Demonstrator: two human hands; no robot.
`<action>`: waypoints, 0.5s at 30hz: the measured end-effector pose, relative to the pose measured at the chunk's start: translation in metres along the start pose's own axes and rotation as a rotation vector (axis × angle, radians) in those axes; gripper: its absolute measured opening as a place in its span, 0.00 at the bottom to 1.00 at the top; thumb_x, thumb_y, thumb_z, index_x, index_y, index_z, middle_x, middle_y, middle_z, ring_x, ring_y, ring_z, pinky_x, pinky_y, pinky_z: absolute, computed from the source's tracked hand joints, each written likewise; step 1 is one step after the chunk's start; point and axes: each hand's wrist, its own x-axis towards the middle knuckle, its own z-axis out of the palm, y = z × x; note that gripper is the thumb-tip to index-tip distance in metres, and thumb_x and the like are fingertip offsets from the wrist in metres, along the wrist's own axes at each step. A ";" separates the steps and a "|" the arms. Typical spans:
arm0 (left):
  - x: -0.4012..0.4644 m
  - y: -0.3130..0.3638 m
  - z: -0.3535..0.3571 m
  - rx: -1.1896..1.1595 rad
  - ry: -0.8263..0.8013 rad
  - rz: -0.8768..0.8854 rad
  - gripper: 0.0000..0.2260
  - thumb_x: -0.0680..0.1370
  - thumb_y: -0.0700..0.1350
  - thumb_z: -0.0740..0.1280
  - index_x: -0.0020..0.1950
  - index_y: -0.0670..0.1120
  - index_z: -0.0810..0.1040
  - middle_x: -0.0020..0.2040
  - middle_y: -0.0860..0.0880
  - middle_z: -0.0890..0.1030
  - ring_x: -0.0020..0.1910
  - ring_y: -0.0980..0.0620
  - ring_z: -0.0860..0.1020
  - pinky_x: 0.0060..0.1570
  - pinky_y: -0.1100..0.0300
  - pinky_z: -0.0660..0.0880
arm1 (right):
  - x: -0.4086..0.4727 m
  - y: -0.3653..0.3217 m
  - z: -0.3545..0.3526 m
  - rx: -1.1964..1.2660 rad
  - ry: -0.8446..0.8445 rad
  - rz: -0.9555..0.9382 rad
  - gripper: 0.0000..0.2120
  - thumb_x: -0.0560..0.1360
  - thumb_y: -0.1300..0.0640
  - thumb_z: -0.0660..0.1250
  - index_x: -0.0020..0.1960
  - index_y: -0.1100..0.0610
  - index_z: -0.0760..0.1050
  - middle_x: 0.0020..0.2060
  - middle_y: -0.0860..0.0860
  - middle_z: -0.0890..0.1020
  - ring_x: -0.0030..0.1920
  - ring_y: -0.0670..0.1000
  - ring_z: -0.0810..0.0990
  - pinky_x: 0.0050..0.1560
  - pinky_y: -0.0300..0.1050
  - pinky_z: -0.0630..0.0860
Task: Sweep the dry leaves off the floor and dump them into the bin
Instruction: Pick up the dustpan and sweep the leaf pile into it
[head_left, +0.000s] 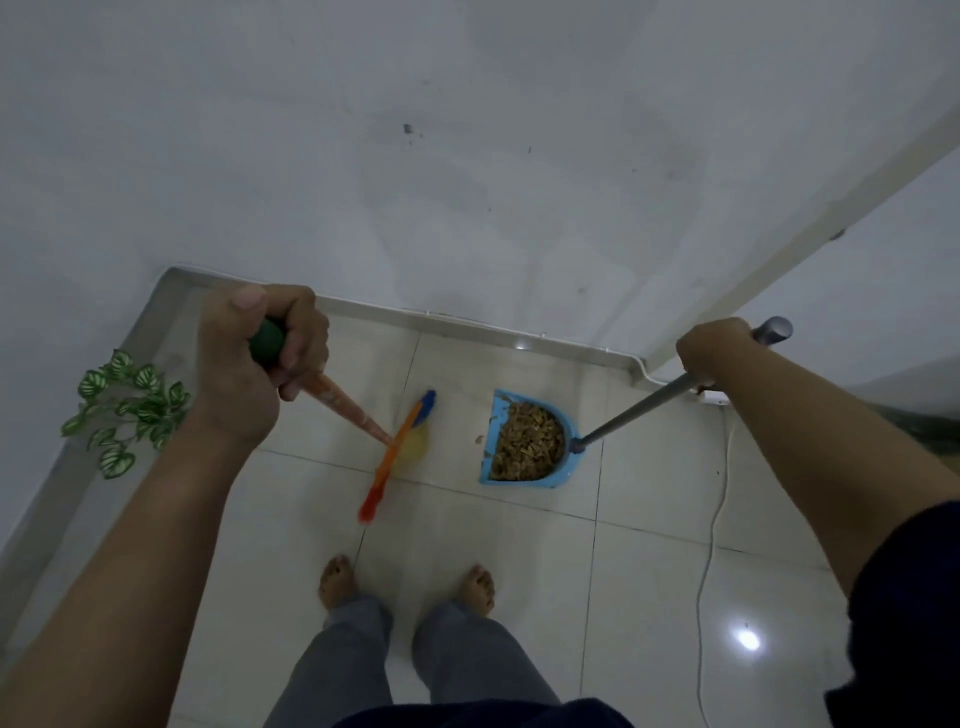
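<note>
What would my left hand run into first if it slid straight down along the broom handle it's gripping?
Probably the broom head. The left hand grips the green end of the broom handle, which slopes down and right to the head on the tiled floor. Nothing else shows along it, though depth is hard to judge.

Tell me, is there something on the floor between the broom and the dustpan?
Nothing visible. The tile between the broom and the dustpan is bare; one leaf scrap lies by the pan's left edge. No bin is in view.

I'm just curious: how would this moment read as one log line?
left hand grips broom | right hand grips dustpan handle | dry leaves in dustpan | bin unseen
</note>
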 end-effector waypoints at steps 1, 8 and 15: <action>0.000 0.000 0.001 0.009 0.001 0.004 0.23 0.65 0.71 0.64 0.23 0.53 0.67 0.19 0.60 0.63 0.17 0.58 0.57 0.22 0.57 0.47 | -0.001 0.005 0.003 0.010 0.000 -0.009 0.07 0.77 0.60 0.60 0.51 0.57 0.76 0.40 0.50 0.74 0.43 0.52 0.74 0.50 0.45 0.72; 0.004 0.000 0.004 0.039 -0.007 -0.013 0.24 0.66 0.72 0.62 0.23 0.53 0.67 0.19 0.59 0.62 0.17 0.55 0.56 0.23 0.53 0.46 | -0.010 0.046 0.035 0.038 -0.026 -0.015 0.02 0.74 0.59 0.63 0.44 0.56 0.74 0.33 0.48 0.74 0.39 0.50 0.76 0.44 0.43 0.70; 0.004 -0.002 0.014 0.048 -0.040 -0.019 0.24 0.66 0.71 0.63 0.24 0.53 0.66 0.19 0.59 0.62 0.17 0.55 0.56 0.23 0.52 0.46 | -0.014 0.052 0.066 0.058 -0.030 0.028 0.06 0.77 0.58 0.59 0.45 0.55 0.74 0.33 0.47 0.73 0.33 0.46 0.72 0.43 0.43 0.69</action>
